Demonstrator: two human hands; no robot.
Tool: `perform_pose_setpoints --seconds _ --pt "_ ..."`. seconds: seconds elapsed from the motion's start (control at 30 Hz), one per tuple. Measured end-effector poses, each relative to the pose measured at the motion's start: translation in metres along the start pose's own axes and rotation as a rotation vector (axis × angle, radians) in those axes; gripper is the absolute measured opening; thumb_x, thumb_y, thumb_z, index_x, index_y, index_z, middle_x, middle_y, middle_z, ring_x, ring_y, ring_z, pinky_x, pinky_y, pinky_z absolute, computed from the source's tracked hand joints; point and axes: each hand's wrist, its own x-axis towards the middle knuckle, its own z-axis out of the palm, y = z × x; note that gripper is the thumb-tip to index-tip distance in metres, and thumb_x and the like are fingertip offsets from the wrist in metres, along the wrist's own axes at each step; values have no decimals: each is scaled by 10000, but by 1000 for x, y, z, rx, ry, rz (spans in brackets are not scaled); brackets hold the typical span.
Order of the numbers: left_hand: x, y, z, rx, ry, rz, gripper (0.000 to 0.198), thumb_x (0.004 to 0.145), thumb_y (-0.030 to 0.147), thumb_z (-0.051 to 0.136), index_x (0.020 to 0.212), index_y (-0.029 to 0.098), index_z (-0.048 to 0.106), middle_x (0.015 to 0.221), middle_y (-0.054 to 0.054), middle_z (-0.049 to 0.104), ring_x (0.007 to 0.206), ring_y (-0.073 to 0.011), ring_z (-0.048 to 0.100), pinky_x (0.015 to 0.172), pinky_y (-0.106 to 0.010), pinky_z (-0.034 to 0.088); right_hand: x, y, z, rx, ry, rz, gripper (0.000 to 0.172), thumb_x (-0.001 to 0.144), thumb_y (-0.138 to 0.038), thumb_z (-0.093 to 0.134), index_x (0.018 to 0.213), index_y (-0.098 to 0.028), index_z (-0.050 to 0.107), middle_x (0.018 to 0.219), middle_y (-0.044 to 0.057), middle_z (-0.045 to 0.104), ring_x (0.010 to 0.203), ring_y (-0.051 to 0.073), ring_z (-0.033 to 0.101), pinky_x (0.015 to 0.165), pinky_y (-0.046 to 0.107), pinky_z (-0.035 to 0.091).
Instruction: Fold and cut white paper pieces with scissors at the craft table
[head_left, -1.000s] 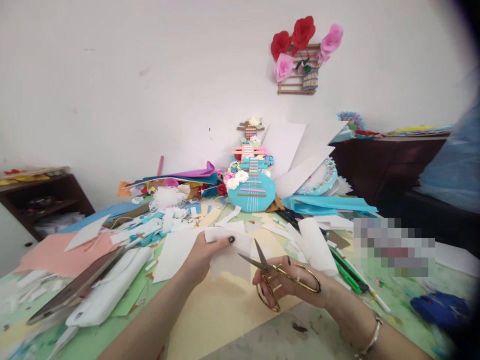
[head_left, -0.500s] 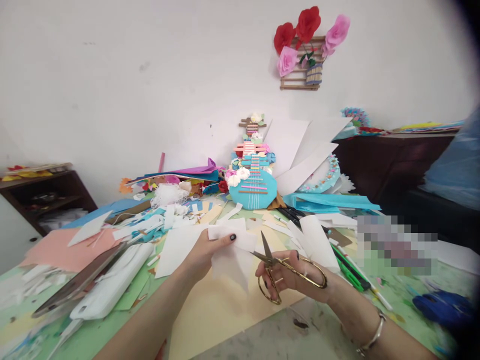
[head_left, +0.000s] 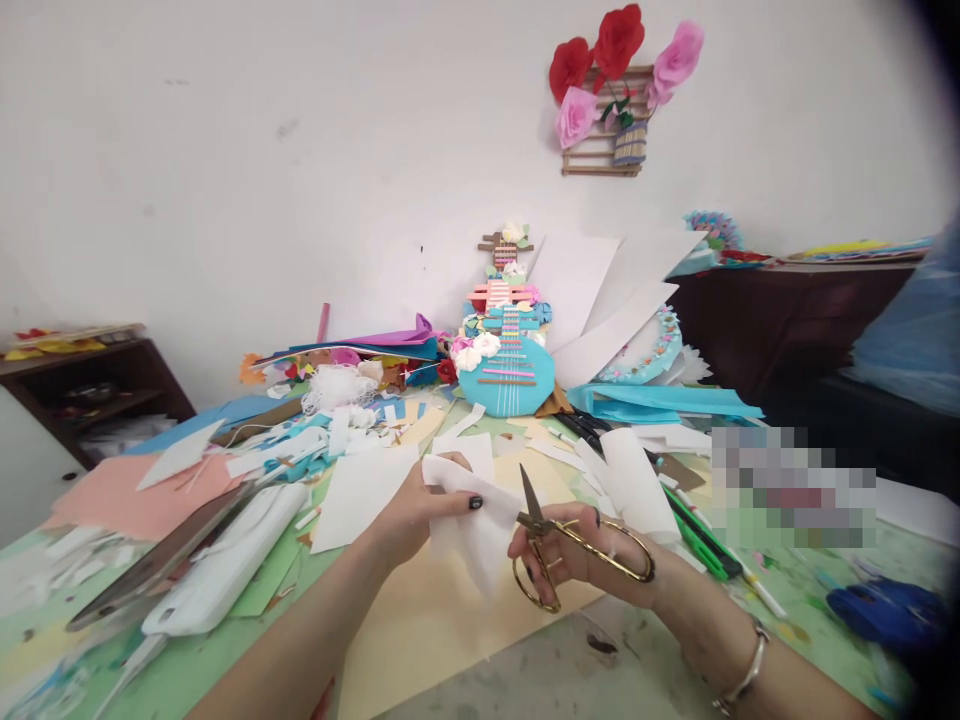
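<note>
My left hand (head_left: pixel 431 505) pinches a thin white sheet of paper (head_left: pixel 476 545), thumb on top, and the sheet hangs down on its right side. In my right hand (head_left: pixel 577 565) are gold-handled scissors (head_left: pixel 540 525), with fingers through the loops and the blades spread apart. The lower blade meets the paper's right edge; whether it has cut in, I cannot tell. Beneath both hands lies a cream sheet (head_left: pixel 420 640) on the table. Another white sheet (head_left: pixel 364 495) rests just left of my left hand.
A blue paper lute (head_left: pixel 506 375) stands at the back. To the right lie a rolled white paper (head_left: pixel 637 485), a green cutter (head_left: pixel 701 535) and a blue object (head_left: pixel 885 615). On the left are a white power strip (head_left: pixel 225 565), a dark tablet-like slab (head_left: pixel 157 560) and paper scraps (head_left: pixel 82 550).
My left hand has shifted slightly right and turned, so the paper is now bent and its edge lies closer to the scissors. The scissors stay spread, almost in the same place.
</note>
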Motion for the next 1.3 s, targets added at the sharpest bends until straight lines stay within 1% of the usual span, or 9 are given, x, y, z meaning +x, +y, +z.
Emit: perform_pose_setpoints --seconds 0.13,0.23,0.43,0.63,0.8,0.9,1.0,1.13,1.3 --pt "-1 1 1 17 -2 14 289 587 228 763 693 153 505 568 30 539 520 -90 495 462 -177 348 0 0 1 4 -4 -1 687 724 -704 461 1018 -97 588 747 76 540 663 181 529 666 368 412" --pt "-1 3 3 46 24 13 295 577 229 766 713 153 515 589 23 554 528 -94 504 462 -177 355 1 -1 1 11 6 3 669 738 -689 459 1021 -98 588 752 73 536 652 175 531 663 365 413" --pt "0 1 5 90 50 9 324 563 236 776 795 146 569 655 -6 597 586 -125 551 501 -199 408 3 -1 2 13 35 5 593 758 -643 489 979 -103 596 749 68 534 628 158 526 624 341 411" --pt "0 -1 6 114 71 19 289 565 232 780 754 136 584 614 10 577 553 -100 525 479 -180 385 5 1 9 32 58 3 534 741 -623 534 894 -117 608 684 27 511 599 137 513 623 319 405" --pt "0 -2 8 139 78 -3 292 539 226 792 731 132 593 615 0 595 556 -110 534 486 -192 394 4 7 9 30 103 3 426 826 -521 489 904 -120 611 692 48 548 587 131 519 603 304 415" --pt "0 -3 9 150 77 -16 290 529 232 795 714 130 597 620 -8 606 558 -116 540 489 -196 392 4 11 8 42 111 -1 387 836 -486 496 914 -124 609 677 44 554 586 134 527 604 304 421" --pt "2 -4 10 153 72 -22 286 525 235 797 704 132 599 613 -4 606 551 -110 536 484 -191 380 5 11 7 47 103 -1 409 815 -508 516 879 -114 606 666 37 537 569 130 525 588 297 424" --pt "2 -3 8 150 61 -28 287 524 234 800 706 135 601 612 2 607 555 -107 537 489 -187 381 7 10 8 25 117 14 510 789 -601 484 830 -104 592 676 35 516 531 109 498 547 274 416" --pt "1 -3 7 139 58 -34 288 515 225 805 699 126 607 603 1 609 542 -102 536 481 -184 378 8 6 9 -1 131 37 599 719 -688 494 774 -98 578 616 6 467 458 74 440 451 218 343"
